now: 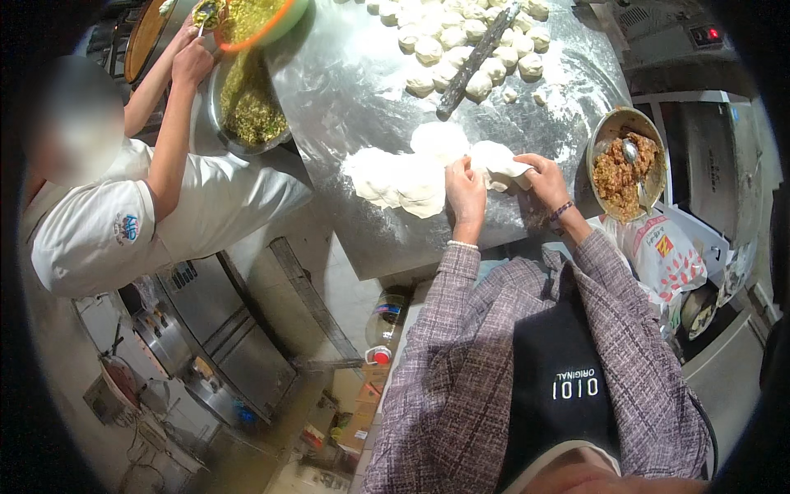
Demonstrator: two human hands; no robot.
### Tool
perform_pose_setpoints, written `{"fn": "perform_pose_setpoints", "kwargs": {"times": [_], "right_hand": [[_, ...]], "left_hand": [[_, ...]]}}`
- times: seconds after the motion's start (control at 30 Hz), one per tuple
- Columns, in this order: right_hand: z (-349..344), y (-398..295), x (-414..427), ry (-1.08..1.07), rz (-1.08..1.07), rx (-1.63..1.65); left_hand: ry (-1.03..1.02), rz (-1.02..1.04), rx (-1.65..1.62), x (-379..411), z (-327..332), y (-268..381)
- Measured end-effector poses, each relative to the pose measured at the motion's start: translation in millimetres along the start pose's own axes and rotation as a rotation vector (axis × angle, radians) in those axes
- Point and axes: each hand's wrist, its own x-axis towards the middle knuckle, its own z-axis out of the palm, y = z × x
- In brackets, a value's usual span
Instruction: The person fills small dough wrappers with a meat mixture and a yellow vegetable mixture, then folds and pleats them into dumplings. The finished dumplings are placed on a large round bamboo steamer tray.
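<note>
Between my two hands a thin round dough wrapper [494, 155] is lifted at its near edge above the floured metal table [395, 241]. My left hand [466, 194] pinches its left side, fingertips partly hidden from above. The right edge, folded up, is in the fingers of my right hand [548, 184]. More flat dough wrappers [395, 179] lie overlapping just left of my left hand, and another wrapper [439, 141] is beyond them. A dark rolling pin [478, 62] rests diagonally across several dough balls [453, 37] at the far side.
To the right stands a metal bowl [657, 133] of minced filling with a spoon [629, 151]. Below it is a printed plastic bag [663, 253]. A co-worker at left handles a spoon by an orange-rimmed bowl [271, 31], above a steel bowl [219, 123] of chopped greens. A bottle [386, 324] stands below the table.
</note>
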Motion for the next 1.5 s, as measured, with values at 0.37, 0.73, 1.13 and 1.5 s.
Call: {"fn": "perform_pose_setpoints", "kwargs": {"times": [0.37, 0.73, 1.13, 1.5], "right_hand": [[-14.6, 5.8, 4.8, -0.227, 0.646, 1.198], [-32.5, -14.8, 21.5, -0.281, 0.187, 0.172], [-22.6, -25.0, 13.9, -0.298, 0.348, 0.361], [-114.7, -41.0, 51.4, 0.195, 0.081, 0.858]], "left_hand": [[0.077, 0.122, 0.476, -8.8, 9.1, 15.9], [0.03, -0.06, 0.406, -1.2, 18.5, 6.6], [-0.201, -0.417, -0.855, -13.5, 12.8, 27.8], [-0.188, -0.383, -1.074, -16.1, -46.3, 13.5]]}}
